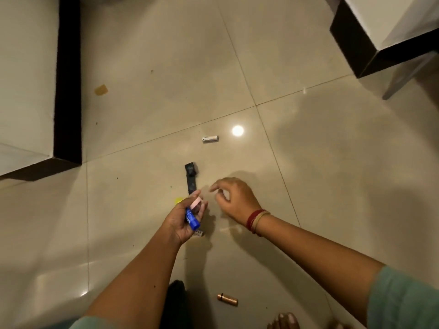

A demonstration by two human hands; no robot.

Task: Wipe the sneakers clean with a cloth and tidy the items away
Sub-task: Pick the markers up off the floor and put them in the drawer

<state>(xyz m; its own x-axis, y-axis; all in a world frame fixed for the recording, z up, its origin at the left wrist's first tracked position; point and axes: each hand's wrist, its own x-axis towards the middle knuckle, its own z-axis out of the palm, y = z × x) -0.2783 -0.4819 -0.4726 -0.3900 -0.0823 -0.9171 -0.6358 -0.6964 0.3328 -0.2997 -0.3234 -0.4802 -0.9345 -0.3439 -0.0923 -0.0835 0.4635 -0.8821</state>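
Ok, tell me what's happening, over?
Left hand shut on blue tube and pink piece. Right hand open, empty, above floor. Black strap, white stick, copper tube loose on floor. No sneakers or cloth in view.

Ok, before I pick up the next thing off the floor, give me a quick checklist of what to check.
1. Left hand grip on the blue tube and pink item: ok, held.
2. Right hand free: ok, open, holding nothing.
3. Black strap in reach: ok, just ahead of the fingers.
4. White tube on the floor: not ok, not yet collected.
5. Copper tube near the feet: not ok, not yet collected.
6. Sneakers and cloth: cannot tell, not in view.
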